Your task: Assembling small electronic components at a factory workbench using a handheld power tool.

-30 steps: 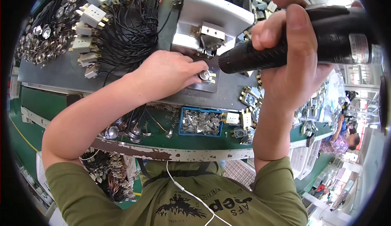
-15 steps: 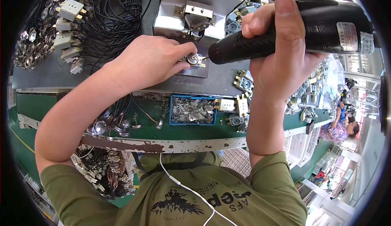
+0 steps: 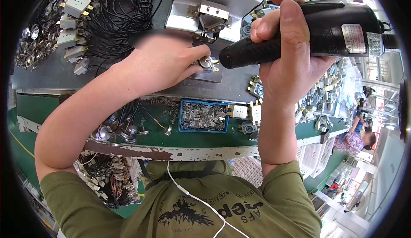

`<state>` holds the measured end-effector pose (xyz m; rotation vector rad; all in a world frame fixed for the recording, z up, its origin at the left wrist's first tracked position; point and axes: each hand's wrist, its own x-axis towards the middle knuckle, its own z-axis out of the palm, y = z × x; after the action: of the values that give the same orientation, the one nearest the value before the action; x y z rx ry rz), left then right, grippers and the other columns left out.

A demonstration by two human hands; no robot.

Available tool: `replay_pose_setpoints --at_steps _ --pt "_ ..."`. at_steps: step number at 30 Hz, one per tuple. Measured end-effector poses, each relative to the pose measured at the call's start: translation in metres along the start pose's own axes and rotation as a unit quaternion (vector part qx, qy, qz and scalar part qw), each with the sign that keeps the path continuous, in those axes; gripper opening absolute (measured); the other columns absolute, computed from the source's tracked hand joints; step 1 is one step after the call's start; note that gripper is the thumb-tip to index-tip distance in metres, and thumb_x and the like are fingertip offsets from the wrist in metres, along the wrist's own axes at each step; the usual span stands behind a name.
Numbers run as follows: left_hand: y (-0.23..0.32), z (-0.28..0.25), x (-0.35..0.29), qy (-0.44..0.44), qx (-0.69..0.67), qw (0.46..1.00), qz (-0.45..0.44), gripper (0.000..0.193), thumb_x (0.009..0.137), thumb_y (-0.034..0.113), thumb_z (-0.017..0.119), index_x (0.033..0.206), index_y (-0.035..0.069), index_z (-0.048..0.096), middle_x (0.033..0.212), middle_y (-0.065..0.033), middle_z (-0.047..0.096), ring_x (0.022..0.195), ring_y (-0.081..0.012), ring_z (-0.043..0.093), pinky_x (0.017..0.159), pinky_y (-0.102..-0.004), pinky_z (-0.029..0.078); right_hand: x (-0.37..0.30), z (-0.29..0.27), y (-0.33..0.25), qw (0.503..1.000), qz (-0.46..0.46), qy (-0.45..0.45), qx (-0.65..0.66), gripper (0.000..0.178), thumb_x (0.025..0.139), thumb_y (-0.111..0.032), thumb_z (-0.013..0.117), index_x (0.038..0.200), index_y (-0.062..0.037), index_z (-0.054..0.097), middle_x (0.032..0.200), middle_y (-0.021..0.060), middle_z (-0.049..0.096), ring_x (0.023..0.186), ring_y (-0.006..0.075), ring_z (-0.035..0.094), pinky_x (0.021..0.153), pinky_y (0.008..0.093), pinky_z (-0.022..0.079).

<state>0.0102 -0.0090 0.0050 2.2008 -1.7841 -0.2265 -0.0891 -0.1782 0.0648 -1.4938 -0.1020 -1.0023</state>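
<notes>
My right hand [image 3: 289, 56] is wrapped round a black electric screwdriver [image 3: 327, 30], held sideways with its tip pointing left. The tip meets the side of a small thermostat [image 3: 207, 62] with a round metal disc and brass terminals. Pinched between thumb and forefinger, that thermostat is held by my left hand [image 3: 165, 64] over a flat metal block [image 3: 209, 76]. My left fingers hide part of it. Just beyond stands a metal fixture [image 3: 214, 13] with a bracket.
A blue tray [image 3: 181, 118] of small metal clips sits at the near edge. White thermostats with black wires [image 3: 78, 4] are heaped at left, beside metal discs [image 3: 32, 51]. More thermostats [image 3: 319, 94] lie at right. Another person [image 3: 353, 139] is far right.
The view has shifted slightly, so the fixture appears a little to the right. The screwdriver has tilted slightly, its rear end lower. Both hands keep their hold.
</notes>
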Motion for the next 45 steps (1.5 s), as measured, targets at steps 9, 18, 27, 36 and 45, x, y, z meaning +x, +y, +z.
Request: replay_pose_setpoints --at_steps 9,18,27,36,45 --pt "0.000 -0.002 0.001 -0.006 -0.010 1.000 0.000 0.027 0.098 0.031 0.065 0.119 0.014 0.060 0.089 -0.0081 0.071 0.086 -0.0306 0.072 0.069 -0.0442 0.057 0.013 0.016 0.009 0.992 0.111 -0.018 -0.049 0.014 0.090 -0.002 0.076 0.100 0.0054 0.070 0.083 0.0073 0.070 0.060 0.0097 0.064 0.054 0.0231 0.051" --pt "-0.003 0.002 0.001 0.002 -0.006 1.000 0.008 0.027 0.098 0.032 0.064 0.117 0.013 0.060 0.086 -0.0089 0.070 0.086 -0.0307 0.072 0.069 -0.0443 0.057 -0.005 0.012 -0.013 0.993 0.078 -0.056 -0.076 0.012 0.093 -0.001 0.072 0.103 0.0034 0.067 0.081 0.0049 0.067 0.060 0.0092 0.062 0.056 0.0224 0.050" --pt "-0.002 0.000 0.001 -0.002 0.001 1.000 0.011 0.026 0.099 0.032 0.064 0.116 0.013 0.059 0.085 -0.0093 0.069 0.085 -0.0307 0.072 0.069 -0.0442 0.057 -0.009 0.005 -0.003 0.991 0.059 -0.065 -0.097 0.012 0.094 0.000 0.071 0.104 0.0050 0.066 0.083 0.0061 0.066 0.062 0.0090 0.061 0.057 0.0217 0.049" --pt "-0.008 0.010 0.000 0.029 -0.009 0.999 0.040 0.027 0.097 0.031 0.065 0.118 0.014 0.061 0.084 -0.0097 0.070 0.086 -0.0301 0.072 0.071 -0.0437 0.057 -0.010 0.037 -0.023 0.990 0.100 -0.014 -0.096 0.023 0.092 -0.006 0.073 0.110 0.0071 0.066 0.096 0.0168 0.070 0.060 0.0113 0.062 0.057 0.0230 0.051" --pt "0.047 0.002 -0.009 -0.002 0.068 0.983 0.169 0.016 0.081 0.015 0.069 0.096 0.010 0.067 0.088 -0.0021 0.065 0.092 -0.0200 0.067 0.079 -0.0359 0.052 -0.008 -0.018 -0.020 0.991 0.061 0.058 -0.105 0.025 0.092 -0.010 0.073 0.110 0.0071 0.066 0.093 0.0168 0.070 0.059 0.0121 0.062 0.056 0.0236 0.051"
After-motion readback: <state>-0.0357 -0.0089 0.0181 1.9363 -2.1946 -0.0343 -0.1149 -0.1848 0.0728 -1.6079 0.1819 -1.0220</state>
